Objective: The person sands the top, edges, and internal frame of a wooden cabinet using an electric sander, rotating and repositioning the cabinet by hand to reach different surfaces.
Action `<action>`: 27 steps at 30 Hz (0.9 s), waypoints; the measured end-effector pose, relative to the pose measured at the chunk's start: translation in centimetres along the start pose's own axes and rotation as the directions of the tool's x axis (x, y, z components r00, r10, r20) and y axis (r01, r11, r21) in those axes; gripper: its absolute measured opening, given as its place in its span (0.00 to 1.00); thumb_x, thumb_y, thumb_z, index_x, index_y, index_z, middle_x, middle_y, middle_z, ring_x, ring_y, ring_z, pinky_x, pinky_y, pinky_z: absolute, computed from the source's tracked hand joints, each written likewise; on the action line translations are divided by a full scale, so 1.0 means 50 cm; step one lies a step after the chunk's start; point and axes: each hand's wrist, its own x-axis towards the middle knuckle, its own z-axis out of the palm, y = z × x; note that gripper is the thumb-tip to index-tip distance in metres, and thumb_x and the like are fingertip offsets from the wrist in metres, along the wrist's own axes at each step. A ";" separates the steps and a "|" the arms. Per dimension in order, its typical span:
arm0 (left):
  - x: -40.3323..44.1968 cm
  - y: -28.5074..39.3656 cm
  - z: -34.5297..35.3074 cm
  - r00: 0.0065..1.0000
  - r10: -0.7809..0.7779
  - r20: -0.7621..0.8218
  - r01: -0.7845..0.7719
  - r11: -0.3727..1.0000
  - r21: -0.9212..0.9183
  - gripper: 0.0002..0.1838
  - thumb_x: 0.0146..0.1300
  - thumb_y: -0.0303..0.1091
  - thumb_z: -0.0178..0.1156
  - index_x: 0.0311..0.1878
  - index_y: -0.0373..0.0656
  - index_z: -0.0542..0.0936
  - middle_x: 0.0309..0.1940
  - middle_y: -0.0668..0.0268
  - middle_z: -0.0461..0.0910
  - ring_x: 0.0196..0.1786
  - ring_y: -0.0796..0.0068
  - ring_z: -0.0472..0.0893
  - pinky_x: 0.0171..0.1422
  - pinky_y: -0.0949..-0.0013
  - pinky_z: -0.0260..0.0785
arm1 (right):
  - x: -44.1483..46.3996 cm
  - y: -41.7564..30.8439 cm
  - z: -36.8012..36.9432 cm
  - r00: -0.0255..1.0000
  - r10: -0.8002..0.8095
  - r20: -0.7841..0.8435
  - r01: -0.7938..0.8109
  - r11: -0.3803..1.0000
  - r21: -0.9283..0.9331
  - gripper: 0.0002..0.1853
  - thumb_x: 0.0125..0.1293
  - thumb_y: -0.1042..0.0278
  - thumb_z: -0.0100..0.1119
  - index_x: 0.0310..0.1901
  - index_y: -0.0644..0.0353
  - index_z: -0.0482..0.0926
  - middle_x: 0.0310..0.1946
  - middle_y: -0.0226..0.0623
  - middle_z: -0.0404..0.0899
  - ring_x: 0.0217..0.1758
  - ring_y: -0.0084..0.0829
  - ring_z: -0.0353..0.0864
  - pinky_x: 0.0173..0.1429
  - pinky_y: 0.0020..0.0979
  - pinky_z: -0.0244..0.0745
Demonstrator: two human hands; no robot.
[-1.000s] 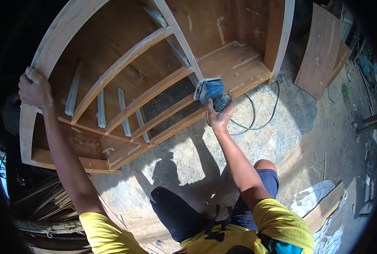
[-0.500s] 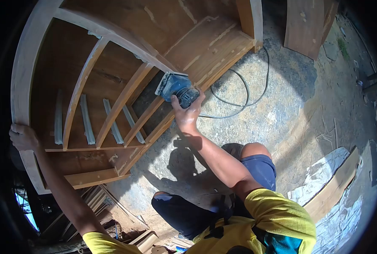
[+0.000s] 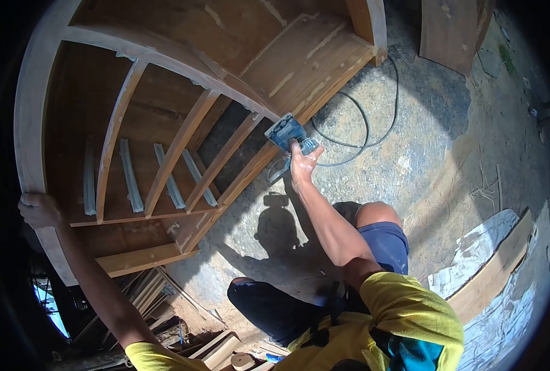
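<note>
My right hand (image 3: 303,162) is closed round a blue power sander (image 3: 290,132), whose flat pad lies at the lower end of a pale divider (image 3: 170,64), by the cabinet's near edge. The wooden cabinet frame (image 3: 33,123) fills the upper left, with curved slats and several pale runners inside. At its left outer rail, my left hand (image 3: 39,210) has its fingers wrapped over the wood.
A black cable (image 3: 368,123) loops over the concrete floor (image 3: 386,167). Brown panels (image 3: 449,37) lean at the upper right. A board (image 3: 494,269) lies on pale sheeting at the lower right. Wood offcuts (image 3: 219,351) are piled at the lower left.
The view has turned and shifted over the cabinet. From the divider's face, my right hand has carried the sander down to its end at the near edge. My left hand still grips the outer rail.
</note>
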 end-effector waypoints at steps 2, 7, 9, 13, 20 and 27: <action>0.003 -0.012 0.009 1.000 0.006 0.007 -0.006 1.000 -0.004 0.35 0.82 0.57 0.40 0.52 0.35 0.88 0.50 0.44 0.89 0.53 0.33 0.85 0.61 0.32 0.73 | -0.034 -0.054 0.014 1.000 0.024 0.015 -0.024 0.999 0.030 0.39 0.68 0.64 0.80 0.72 0.55 0.62 0.51 0.43 0.81 0.45 0.31 0.84 0.52 0.35 0.82; 0.004 -0.027 0.022 1.000 0.017 0.006 -0.017 1.000 -0.006 0.35 0.82 0.56 0.40 0.51 0.35 0.88 0.50 0.44 0.89 0.54 0.33 0.84 0.61 0.32 0.72 | -0.002 -0.034 -0.015 0.973 -0.226 0.058 0.231 0.965 -0.126 0.42 0.66 0.66 0.81 0.73 0.56 0.61 0.52 0.44 0.81 0.49 0.34 0.85 0.58 0.38 0.81; 0.004 -0.010 0.012 1.000 0.013 -0.010 -0.013 1.000 -0.013 0.34 0.82 0.56 0.40 0.51 0.36 0.88 0.49 0.44 0.89 0.53 0.33 0.84 0.61 0.32 0.72 | 0.003 -0.039 -0.008 0.973 -0.230 -0.005 0.227 0.966 -0.124 0.42 0.65 0.66 0.81 0.73 0.56 0.62 0.53 0.44 0.82 0.52 0.37 0.85 0.63 0.39 0.80; 0.002 0.012 -0.003 1.000 -0.006 -0.015 0.006 1.000 -0.017 0.34 0.82 0.56 0.40 0.51 0.36 0.88 0.48 0.44 0.88 0.53 0.33 0.84 0.61 0.33 0.72 | -0.039 -0.033 0.012 0.978 -0.207 0.031 0.208 0.975 -0.071 0.41 0.66 0.64 0.82 0.72 0.56 0.63 0.54 0.45 0.82 0.53 0.37 0.86 0.62 0.39 0.81; -0.011 0.013 -0.008 0.999 0.043 -0.016 -0.043 0.998 -0.036 0.34 0.82 0.56 0.40 0.51 0.35 0.87 0.48 0.44 0.88 0.53 0.32 0.84 0.61 0.33 0.72 | -0.023 0.003 -0.001 0.986 -0.165 0.010 0.166 0.981 -0.105 0.42 0.65 0.63 0.82 0.73 0.57 0.62 0.53 0.48 0.83 0.50 0.42 0.87 0.61 0.42 0.81; -0.013 0.028 -0.025 1.000 0.002 0.025 -0.002 1.000 -0.014 0.36 0.82 0.57 0.38 0.55 0.35 0.86 0.51 0.44 0.87 0.56 0.32 0.83 0.62 0.31 0.70 | 0.013 -0.027 -0.022 0.981 0.192 0.015 -0.193 0.978 0.074 0.42 0.67 0.62 0.80 0.73 0.60 0.60 0.54 0.47 0.80 0.54 0.37 0.83 0.62 0.39 0.79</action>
